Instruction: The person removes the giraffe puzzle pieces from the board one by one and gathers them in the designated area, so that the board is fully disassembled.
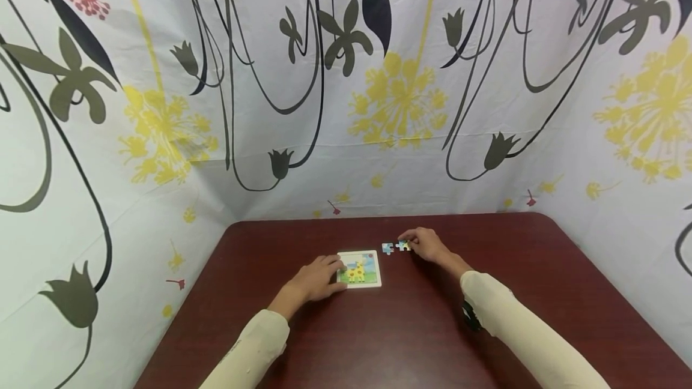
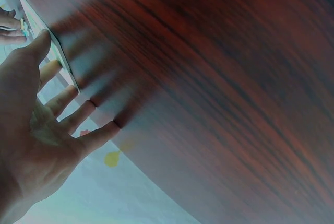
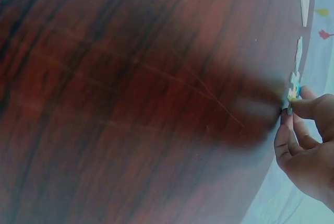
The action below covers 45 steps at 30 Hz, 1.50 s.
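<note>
A white-rimmed puzzle board (image 1: 378, 270) lies flat on the table, its picture showing a yellow giraffe with orange spots against green and blue. My left hand (image 1: 315, 281) rests at the board's left side, its fingers spread and the thumb on the near left corner. Right of the board's upper corner lies a loose jigsaw piece (image 1: 387, 248) in light blue. Just beside it, my right hand (image 1: 429, 245) pinches a blue and yellow jigsaw piece (image 1: 403, 246) between thumb and fingers. The right wrist view shows this pinch, the thumb lying over the piece (image 3: 294, 85).
The dark red wooden table (image 1: 421, 341) has rounded far corners. White cloth with a flower print (image 1: 335, 113) hangs close behind it and along both sides. A dark band (image 1: 471, 316) sits under the right sleeve.
</note>
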{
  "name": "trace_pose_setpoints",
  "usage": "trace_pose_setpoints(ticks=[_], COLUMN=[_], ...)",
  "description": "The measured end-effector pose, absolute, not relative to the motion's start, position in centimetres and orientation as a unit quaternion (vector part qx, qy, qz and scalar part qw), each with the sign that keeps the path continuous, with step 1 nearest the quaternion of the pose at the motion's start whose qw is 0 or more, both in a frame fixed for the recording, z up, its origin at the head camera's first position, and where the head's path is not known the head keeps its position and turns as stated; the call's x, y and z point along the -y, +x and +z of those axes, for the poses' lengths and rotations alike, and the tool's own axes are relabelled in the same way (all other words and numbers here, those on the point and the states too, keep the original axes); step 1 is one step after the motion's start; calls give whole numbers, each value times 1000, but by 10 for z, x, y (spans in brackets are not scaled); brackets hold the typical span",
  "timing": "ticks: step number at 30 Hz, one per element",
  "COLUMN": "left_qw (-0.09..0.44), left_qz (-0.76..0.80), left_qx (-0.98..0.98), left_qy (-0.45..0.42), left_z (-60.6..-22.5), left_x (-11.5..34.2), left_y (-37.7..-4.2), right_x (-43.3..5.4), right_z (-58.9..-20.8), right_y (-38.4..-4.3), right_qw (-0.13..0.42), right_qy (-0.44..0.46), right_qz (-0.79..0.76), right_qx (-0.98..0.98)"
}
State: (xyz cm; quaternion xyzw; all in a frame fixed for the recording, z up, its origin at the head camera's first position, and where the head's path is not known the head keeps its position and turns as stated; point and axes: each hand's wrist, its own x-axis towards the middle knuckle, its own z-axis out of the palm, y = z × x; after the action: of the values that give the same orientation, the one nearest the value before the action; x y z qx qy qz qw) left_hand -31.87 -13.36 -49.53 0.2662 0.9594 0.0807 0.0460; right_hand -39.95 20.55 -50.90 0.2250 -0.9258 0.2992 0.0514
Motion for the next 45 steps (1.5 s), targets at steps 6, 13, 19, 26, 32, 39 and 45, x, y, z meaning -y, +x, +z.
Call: trace_pose_setpoints(ticks=[6, 13, 19, 26, 32, 39, 45], left_qw=[44, 45, 45, 42, 43, 44, 47], left_qz=[85, 87, 88, 84, 84, 83, 78], left_qx=[-959, -959, -960, -960, -959, -958, -959], left_qy=[267, 268, 263, 265, 266, 270, 268], left_z=[-495, -496, -496, -497, -499, -497, -497], left_x=[134, 135, 135, 136, 137, 136, 135], left_y=[-319, -319, -319, -319, -320, -319, -320], right_x=[-206, -206, -205, -197, -185, -173, -164], right_z=[-509, -508, -507, -507, -506, -506, -507], right_y=[-400, -399, -398, -397, -393, -388, -383], right_qw=[63, 69, 64, 55, 58, 59, 50], right_qy=[221, 232, 233, 239, 253, 286, 301], right_qz=[289, 287, 294, 305, 304, 307, 301], right_qx=[929, 927, 925, 920, 916, 906, 904])
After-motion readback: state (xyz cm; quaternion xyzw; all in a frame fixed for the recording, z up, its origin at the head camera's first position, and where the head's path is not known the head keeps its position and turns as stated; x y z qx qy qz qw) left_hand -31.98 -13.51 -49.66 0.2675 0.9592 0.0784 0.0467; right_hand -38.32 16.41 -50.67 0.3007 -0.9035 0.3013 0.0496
